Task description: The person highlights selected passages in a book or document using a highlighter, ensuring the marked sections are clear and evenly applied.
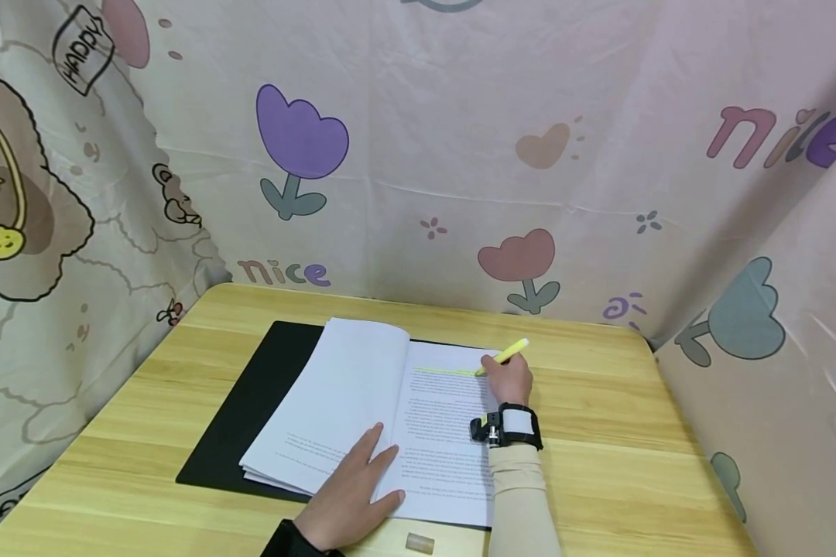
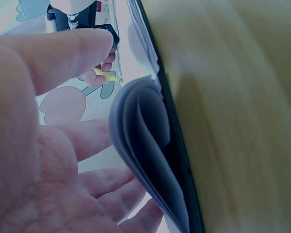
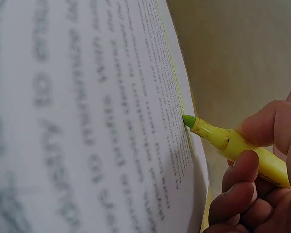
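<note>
My right hand [image 1: 510, 381] pinches a yellow highlighter [image 1: 512, 350] near the top of the printed right-hand page [image 1: 446, 433]. In the right wrist view its green-looking tip [image 3: 188, 120] is at the page, at the end of a yellow line [image 1: 442, 370] along the upper text. My left hand [image 1: 351, 491] rests with spread fingers across the lower part of the open sheets, by the fold. The turned-over left page [image 1: 341, 387] is mostly blank, with a few printed lines low down. From the left wrist, the curled sheets [image 2: 131, 141] show beside the fingers.
Beneath the sheets lies a black folder [image 1: 233, 433] on the wood-grain table [image 1: 599, 433]. A small brownish cylinder [image 1: 419, 543] lies near the front, right of the left hand. A patterned cloth [image 1: 418, 155] hangs behind the table and at both sides.
</note>
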{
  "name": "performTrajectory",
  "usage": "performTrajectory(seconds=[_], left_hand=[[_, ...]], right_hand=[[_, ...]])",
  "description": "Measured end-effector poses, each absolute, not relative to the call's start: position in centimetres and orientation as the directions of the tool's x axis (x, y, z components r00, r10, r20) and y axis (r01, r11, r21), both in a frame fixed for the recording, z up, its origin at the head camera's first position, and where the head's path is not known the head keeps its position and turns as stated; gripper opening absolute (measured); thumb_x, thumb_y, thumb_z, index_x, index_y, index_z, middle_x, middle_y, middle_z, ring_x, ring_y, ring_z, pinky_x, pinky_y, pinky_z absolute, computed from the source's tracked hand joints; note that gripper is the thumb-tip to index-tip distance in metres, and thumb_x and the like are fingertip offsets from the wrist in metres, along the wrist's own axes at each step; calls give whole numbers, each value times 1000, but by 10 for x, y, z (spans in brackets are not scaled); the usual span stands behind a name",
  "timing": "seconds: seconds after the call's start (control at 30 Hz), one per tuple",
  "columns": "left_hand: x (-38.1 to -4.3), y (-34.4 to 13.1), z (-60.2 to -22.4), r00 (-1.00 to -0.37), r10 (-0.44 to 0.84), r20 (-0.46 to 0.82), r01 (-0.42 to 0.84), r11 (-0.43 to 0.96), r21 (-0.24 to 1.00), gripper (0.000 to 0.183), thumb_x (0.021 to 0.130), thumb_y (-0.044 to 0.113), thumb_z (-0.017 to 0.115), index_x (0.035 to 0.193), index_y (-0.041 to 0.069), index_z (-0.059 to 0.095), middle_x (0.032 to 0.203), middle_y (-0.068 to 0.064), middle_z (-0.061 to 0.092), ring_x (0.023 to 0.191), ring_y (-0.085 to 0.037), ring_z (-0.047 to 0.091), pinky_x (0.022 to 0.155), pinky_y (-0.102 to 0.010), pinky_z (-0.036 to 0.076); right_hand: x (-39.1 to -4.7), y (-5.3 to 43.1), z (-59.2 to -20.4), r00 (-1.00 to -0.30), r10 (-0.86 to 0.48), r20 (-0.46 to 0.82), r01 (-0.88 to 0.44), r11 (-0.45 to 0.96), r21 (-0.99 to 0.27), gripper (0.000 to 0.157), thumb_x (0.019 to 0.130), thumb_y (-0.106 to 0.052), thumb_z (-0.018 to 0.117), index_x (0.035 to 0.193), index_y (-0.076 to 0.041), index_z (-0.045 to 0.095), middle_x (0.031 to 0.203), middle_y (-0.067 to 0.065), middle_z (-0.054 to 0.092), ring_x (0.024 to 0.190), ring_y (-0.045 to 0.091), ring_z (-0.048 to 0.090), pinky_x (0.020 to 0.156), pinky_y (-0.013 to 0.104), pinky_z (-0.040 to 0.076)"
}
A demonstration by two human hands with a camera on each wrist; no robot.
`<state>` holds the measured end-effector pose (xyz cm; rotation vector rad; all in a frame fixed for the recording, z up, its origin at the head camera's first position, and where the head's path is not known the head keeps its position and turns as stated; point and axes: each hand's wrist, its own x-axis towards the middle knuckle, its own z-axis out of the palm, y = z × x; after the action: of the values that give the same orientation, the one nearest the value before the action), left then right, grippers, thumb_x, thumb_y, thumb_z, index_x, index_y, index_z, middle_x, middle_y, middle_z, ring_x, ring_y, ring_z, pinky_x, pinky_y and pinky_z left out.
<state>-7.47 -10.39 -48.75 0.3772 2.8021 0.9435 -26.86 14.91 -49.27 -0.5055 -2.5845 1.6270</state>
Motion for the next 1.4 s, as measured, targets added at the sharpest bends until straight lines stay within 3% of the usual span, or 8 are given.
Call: performTrajectory(seconds=[0.5,1.4], left_hand=[[-75,-104,-488,-956,288,-59,193,766,613,67,95,40,72,146,-1,56,167,-22,26,152,-43,28,116,-66,32],[-76,-104,-488,-957,280,-77,176,769,614,67,95,40,73,146,1,56,168,-21,25,152,-43,27,116,-66,31]], right_hand=[[-269,152,-494,-943,308,-123,251,422,-871,30,98,-30,66,109,-2,63,101,16,63,89,30,55,71,36,41],[-266,157,-491,-937,324,-128,257,395,-882,32,99,-28,65,114,1,62,108,20,63,94,32,55,78,38,43]])
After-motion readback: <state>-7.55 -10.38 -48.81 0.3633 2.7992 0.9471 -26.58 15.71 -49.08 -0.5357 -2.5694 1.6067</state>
